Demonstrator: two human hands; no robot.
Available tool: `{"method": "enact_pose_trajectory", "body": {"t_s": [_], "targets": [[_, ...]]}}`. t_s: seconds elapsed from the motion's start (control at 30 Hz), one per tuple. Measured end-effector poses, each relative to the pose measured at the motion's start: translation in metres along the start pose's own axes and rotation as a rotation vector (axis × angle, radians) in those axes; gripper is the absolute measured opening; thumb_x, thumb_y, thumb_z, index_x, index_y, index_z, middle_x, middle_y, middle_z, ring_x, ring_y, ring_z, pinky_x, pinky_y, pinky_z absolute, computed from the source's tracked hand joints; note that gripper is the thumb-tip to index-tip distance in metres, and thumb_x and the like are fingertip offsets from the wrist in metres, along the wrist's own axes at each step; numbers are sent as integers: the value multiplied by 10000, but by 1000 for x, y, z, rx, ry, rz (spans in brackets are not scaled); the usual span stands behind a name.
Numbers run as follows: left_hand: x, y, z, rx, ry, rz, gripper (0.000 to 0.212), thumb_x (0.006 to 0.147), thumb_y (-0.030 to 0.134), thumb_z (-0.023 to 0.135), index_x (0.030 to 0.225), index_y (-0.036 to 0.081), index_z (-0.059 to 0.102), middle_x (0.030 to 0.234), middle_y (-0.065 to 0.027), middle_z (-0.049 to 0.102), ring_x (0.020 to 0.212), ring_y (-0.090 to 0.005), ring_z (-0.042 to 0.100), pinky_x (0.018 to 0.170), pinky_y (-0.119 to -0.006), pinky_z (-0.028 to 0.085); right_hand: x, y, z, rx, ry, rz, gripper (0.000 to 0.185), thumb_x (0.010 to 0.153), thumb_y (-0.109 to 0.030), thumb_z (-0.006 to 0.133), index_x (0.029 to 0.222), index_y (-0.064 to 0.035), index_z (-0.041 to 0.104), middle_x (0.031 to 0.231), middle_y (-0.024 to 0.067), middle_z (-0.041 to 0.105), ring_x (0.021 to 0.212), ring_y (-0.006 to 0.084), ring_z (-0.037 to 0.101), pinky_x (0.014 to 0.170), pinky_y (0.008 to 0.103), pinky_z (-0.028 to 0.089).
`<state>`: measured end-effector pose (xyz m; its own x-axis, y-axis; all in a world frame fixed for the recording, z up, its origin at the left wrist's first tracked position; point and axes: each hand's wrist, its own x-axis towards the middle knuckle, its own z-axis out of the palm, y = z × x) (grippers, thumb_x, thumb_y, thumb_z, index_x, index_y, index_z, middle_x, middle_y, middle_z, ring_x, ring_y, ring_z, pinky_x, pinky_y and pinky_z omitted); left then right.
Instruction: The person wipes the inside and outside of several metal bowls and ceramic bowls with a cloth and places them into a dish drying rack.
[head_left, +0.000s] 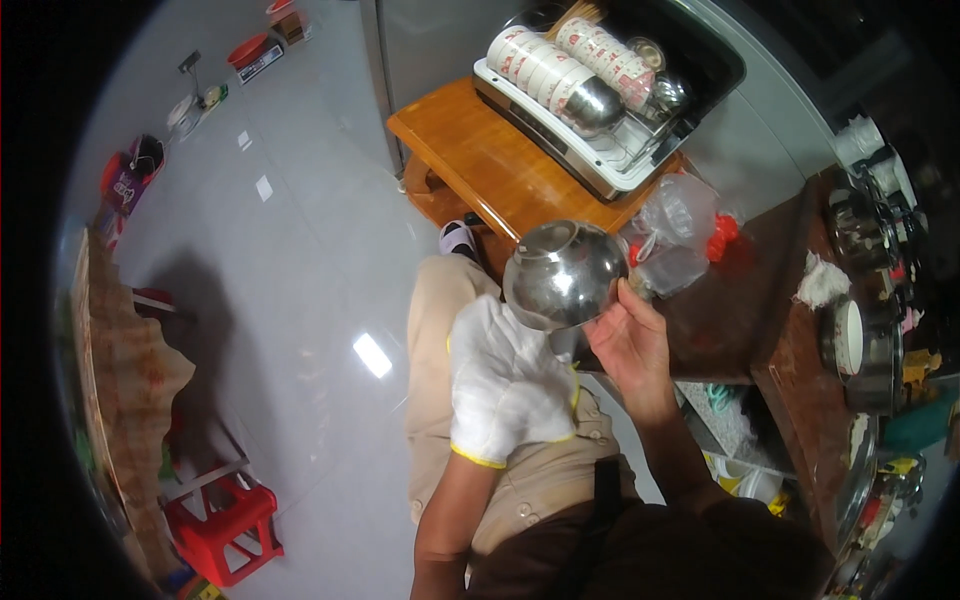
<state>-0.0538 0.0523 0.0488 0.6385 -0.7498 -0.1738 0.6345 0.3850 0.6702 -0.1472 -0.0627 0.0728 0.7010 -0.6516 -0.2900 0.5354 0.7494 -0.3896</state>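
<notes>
A shiny stainless steel bowl (564, 276) is tilted with its outer base facing up toward me. My right hand (630, 341) grips its rim on the right side, thumb and fingers at the edge. A white cloth with yellow edging (510, 382) covers my left hand (480, 471), whose fingers are hidden under it. The cloth meets the lower left rim of the bowl; the bowl's inside is out of sight. Ahead, a white dish tray (525, 94) holds two rows of patterned white bowls (536, 64) and another steel bowl (595, 106).
The tray stands on an orange-brown wooden table (465, 150). Clear and red plastic bags (675, 217) lie at its right. A dark brown counter (802, 420) with pots (874, 367) runs along the right. A red plastic stool (225, 532) stands at lower left on the tiled floor (300, 315).
</notes>
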Motion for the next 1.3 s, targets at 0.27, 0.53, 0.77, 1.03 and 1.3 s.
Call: {"method": "enact_pose_trajectory", "body": {"t_s": [0.27,0.53,0.77,1.03,1.3], "targets": [[8,-10,26,-158,139,5,124,837,73,442,958,55,461,896,-9,498,861,-118,482,740,-235,420,-14,50,14,-707,96,-265,209,859,-68,508,1057,-7,485,937,42,577,849,108,551,763,249,449],[33,-26,23,-683,255,-163,155,918,212,428,971,73,472,913,7,497,881,-115,482,755,-236,417,-16,61,17,-854,-102,-354,166,842,-21,538,994,-10,472,927,37,540,830,70,500,746,207,409],[37,-6,8,33,75,267,185,945,240,391,976,86,487,901,4,507,846,-95,483,759,-232,416,-21,45,19,-656,15,-224,253,859,-39,504,1110,-26,480,1006,54,580,864,102,547,751,212,430],[48,-1,-15,837,-51,529,338,704,109,647,993,33,491,940,-90,489,897,-228,484,814,-281,390,-10,2,-9,-93,-132,94,247,919,-147,435,1133,-56,518,1101,36,598,1015,142,564,892,306,442],[25,23,3,-26,-59,165,364,973,365,278,1081,73,466,1016,-38,532,965,-171,511,882,-290,418,-8,7,-28,22,44,229,343,945,-214,332,1157,1,494,1137,116,577,1069,219,531,960,388,382]]}}
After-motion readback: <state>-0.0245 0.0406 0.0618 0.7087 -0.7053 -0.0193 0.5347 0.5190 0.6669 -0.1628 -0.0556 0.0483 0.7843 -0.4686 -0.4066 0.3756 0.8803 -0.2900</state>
